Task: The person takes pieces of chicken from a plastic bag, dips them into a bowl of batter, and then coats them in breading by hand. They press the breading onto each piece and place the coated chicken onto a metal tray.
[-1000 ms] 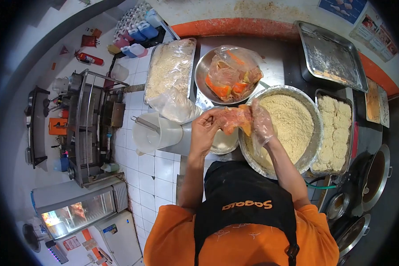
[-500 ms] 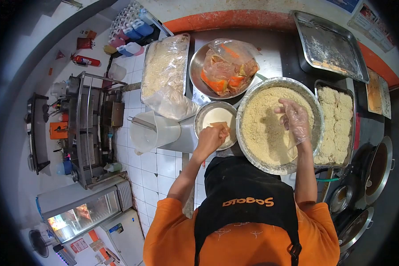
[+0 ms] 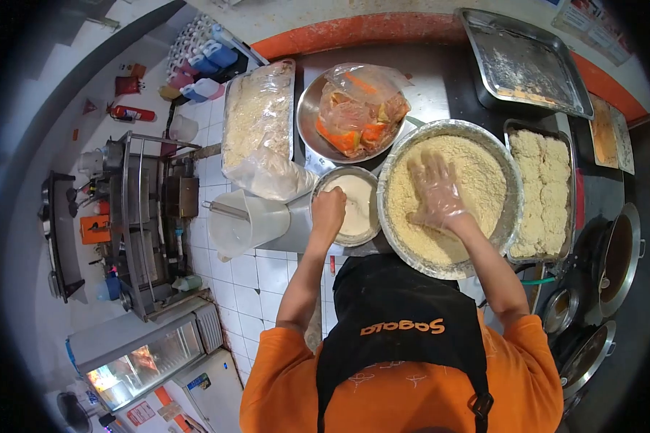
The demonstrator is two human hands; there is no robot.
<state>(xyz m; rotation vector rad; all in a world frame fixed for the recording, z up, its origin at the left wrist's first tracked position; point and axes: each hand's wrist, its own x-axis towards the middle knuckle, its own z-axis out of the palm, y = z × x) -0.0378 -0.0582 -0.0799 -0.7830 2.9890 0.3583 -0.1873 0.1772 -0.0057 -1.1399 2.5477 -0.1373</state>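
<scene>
My left hand is closed at the left side of a small metal bowl of pale batter. Its fingers curl inward over the batter, and whatever they might hold is hidden. My right hand, in a clear plastic glove, lies with spread fingers on yellowish crumbs in a wide metal basin. To the basin's right, a tray carries rows of crumb-coated pieces.
Behind the batter stands a metal bowl with bagged raw meat. A plastic-covered crumb tray and a translucent pitcher are at left. An overturned-looking dark pan sits back right, with large woks farther right.
My right hand has come down from above the basin and moved left onto the crumbs. My left hand has shifted left; the meat piece it held over the batter no longer shows.
</scene>
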